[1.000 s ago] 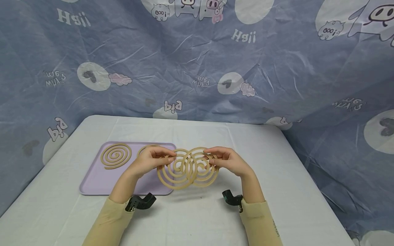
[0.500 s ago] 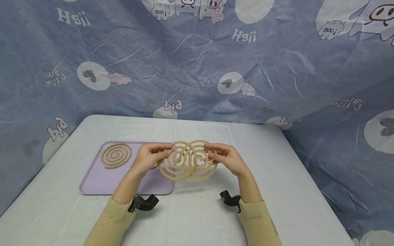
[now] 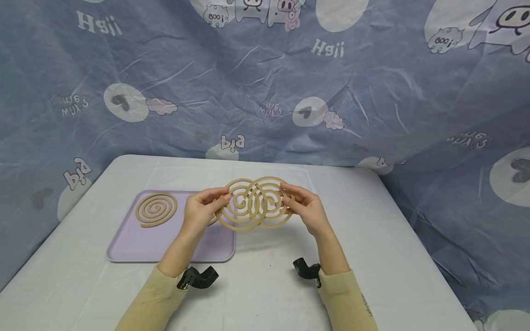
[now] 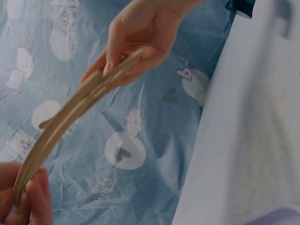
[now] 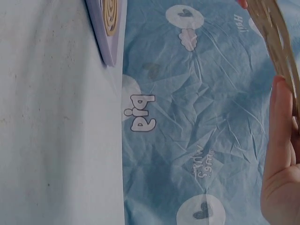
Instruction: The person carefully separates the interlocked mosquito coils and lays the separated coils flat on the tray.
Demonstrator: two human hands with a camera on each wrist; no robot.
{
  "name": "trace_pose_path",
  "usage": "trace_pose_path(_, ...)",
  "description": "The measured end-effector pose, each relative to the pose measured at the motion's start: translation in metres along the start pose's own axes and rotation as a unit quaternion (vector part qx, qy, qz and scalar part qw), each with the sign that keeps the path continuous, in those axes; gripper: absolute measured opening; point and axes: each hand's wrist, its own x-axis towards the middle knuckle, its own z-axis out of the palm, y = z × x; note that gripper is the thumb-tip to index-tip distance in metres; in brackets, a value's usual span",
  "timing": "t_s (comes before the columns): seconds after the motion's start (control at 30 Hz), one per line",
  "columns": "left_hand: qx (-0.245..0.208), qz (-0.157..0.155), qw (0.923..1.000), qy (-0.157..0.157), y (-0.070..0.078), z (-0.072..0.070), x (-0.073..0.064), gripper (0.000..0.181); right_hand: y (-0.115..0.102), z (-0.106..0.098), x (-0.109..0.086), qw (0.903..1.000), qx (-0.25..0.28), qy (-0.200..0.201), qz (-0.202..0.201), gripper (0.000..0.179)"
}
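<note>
Two tan mosquito coils hang overlapped side by side above the table in the head view. My left hand [image 3: 199, 209] pinches the outer edge of the left coil [image 3: 235, 228] between thumb and fingers. On the other side, my right hand [image 3: 309, 210] pinches the outer edge of the right coil [image 3: 273, 226]. The pair tilts up, its flat face toward the head camera; the left wrist view shows the stacked coils [image 4: 70, 112] nearly edge-on, spanning both hands. Another mosquito coil [image 3: 155, 208] lies flat on the lilac tray [image 3: 165, 248].
Behind my left hand, a further coil [image 3: 213, 221] on the tray is mostly hidden. The tray sits on the left part of a white-covered table [image 3: 364, 257]. A blue printed cloth [image 3: 265, 82] hangs behind and to the right.
Both hands have raised the overlapped coils up and away in the head view, still gripping both sides. The left hand has also shifted slightly right. The tray has not moved.
</note>
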Motion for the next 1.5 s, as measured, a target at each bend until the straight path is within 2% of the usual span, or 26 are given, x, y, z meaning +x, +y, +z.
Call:
trace_pose_path(0.07, 0.008, -0.010, 0.9993, -0.035, 0.000, -0.003, 0.000, 0.024, 0.000, -0.003, -0.001, 0.9996, -0.005, -0.027, 0.002, 0.037)
trace_pose_path(0.13, 0.017, -0.025, 0.9957, -0.087, -0.001, -0.007, 0.000, 0.025, 0.000, -0.007, -0.002, 0.9977, -0.013, -0.066, 0.008, 0.036)
trace_pose_path(0.27, 0.033, -0.048, 0.9786, -0.197, 0.000, -0.014, 0.001, 0.029, 0.001, -0.013, -0.003, 0.9911, -0.028, -0.129, 0.018, 0.036)
trace_pose_path(0.33, 0.044, -0.054, 0.9715, -0.227, 0.000, -0.015, 0.001, 0.030, 0.000, -0.013, -0.003, 0.9894, -0.032, -0.141, 0.016, 0.036)
trace_pose_path(0.4, 0.054, -0.054, 0.9700, -0.231, 0.001, -0.015, 0.002, 0.030, -0.001, -0.013, -0.003, 0.9893, -0.033, -0.142, 0.012, 0.037)
trace_pose_path(0.47, 0.055, -0.057, 0.9731, -0.216, 0.001, -0.014, 0.002, 0.030, -0.001, -0.012, -0.003, 0.9904, -0.039, -0.132, 0.016, 0.038)
trace_pose_path(0.63, 0.050, -0.075, 0.9829, -0.161, 0.004, -0.009, 0.001, 0.031, -0.002, -0.006, -0.002, 0.9949, -0.053, -0.082, 0.027, 0.040)
trace_pose_path(0.7, 0.047, -0.077, 0.9861, -0.139, 0.005, -0.007, 0.000, 0.031, -0.001, -0.004, -0.001, 0.9962, -0.057, -0.062, 0.020, 0.040)
trace_pose_path(0.97, 0.003, -0.067, 0.9972, -0.031, 0.003, 0.004, -0.001, 0.028, -0.003, 0.003, -0.001, 0.9986, -0.029, 0.045, -0.002, 0.041)
trace_pose_path(1.07, -0.007, -0.061, 0.9981, -0.011, 0.002, 0.005, 0.000, 0.028, -0.003, 0.002, 0.000, 0.9980, -0.017, 0.061, -0.006, 0.042)
trace_pose_path(1.17, 0.001, -0.053, 0.9981, -0.033, 0.001, 0.003, -0.001, 0.028, -0.003, -0.002, -0.001, 0.9986, -0.021, 0.048, 0.002, 0.040)
trace_pose_path(1.3, 0.019, -0.041, 0.9935, -0.105, 0.003, -0.005, 0.000, 0.028, -0.005, -0.011, -0.003, 0.9989, -0.041, -0.005, 0.024, 0.033)
trace_pose_path(1.37, 0.027, -0.039, 0.9875, -0.150, 0.003, -0.009, 0.000, 0.028, -0.007, -0.017, -0.005, 0.9968, -0.054, -0.049, 0.034, 0.030)
trace_pose_path(1.5, 0.049, -0.034, 0.9695, -0.237, 0.003, -0.016, 0.002, 0.028, -0.010, -0.024, -0.008, 0.9868, -0.070, -0.141, 0.036, 0.027)
